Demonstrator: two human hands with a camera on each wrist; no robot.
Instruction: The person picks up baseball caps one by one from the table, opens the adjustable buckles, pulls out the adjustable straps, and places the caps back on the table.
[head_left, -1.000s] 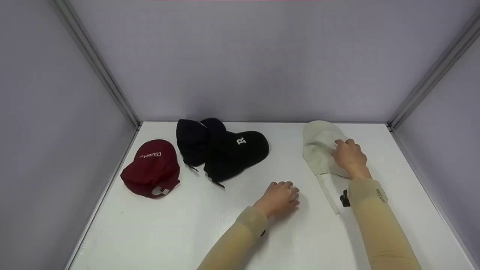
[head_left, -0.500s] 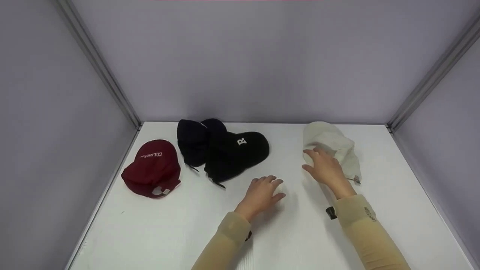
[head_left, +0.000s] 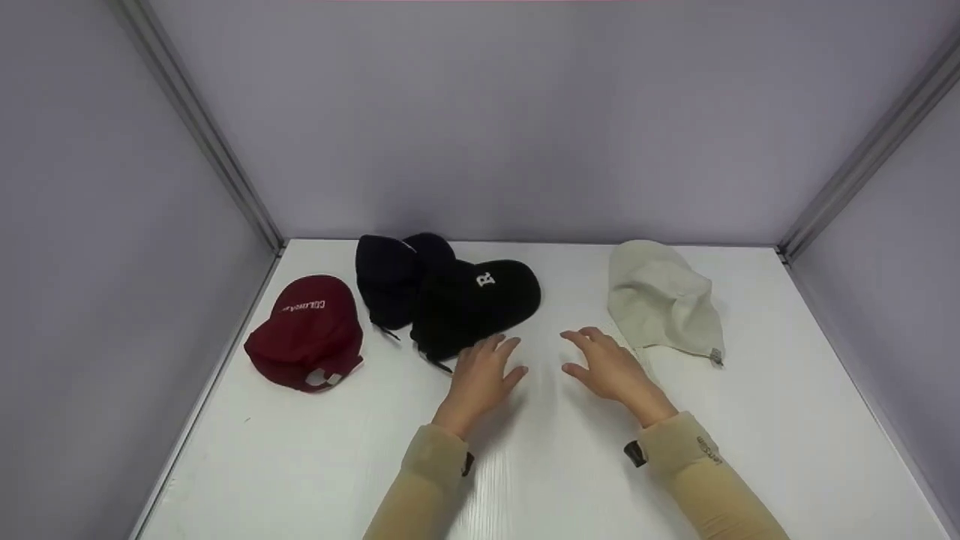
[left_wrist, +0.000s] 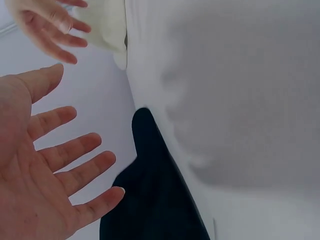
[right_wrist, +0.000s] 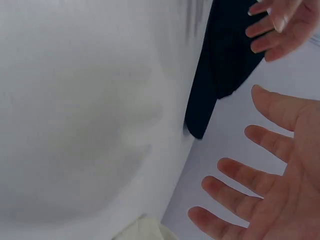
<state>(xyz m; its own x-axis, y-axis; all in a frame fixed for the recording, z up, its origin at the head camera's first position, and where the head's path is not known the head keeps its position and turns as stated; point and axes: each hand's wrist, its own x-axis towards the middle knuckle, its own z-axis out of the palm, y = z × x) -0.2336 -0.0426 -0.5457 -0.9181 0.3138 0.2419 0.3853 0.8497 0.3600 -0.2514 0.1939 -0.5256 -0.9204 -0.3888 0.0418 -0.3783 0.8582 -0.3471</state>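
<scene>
My left hand hovers just in front of the black cap with a white letter R; its fingers are spread and hold nothing. In the left wrist view the fingertips overlap the black cap. To the right, my right hand is held over the table, fingers apart and nothing in them. It lies between the black cap and the cream cap, whose strap is partly hidden behind the hand. Behind the black cap sits a dark navy cap, partly covered by it.
A dark red cap with white lettering lies near the left edge of the white table. Grey panels enclose the back and both sides.
My right hand has left the cream cap and moved left toward the middle. My left hand has shifted left, up to the black cap's front edge. The caps stay in place.
</scene>
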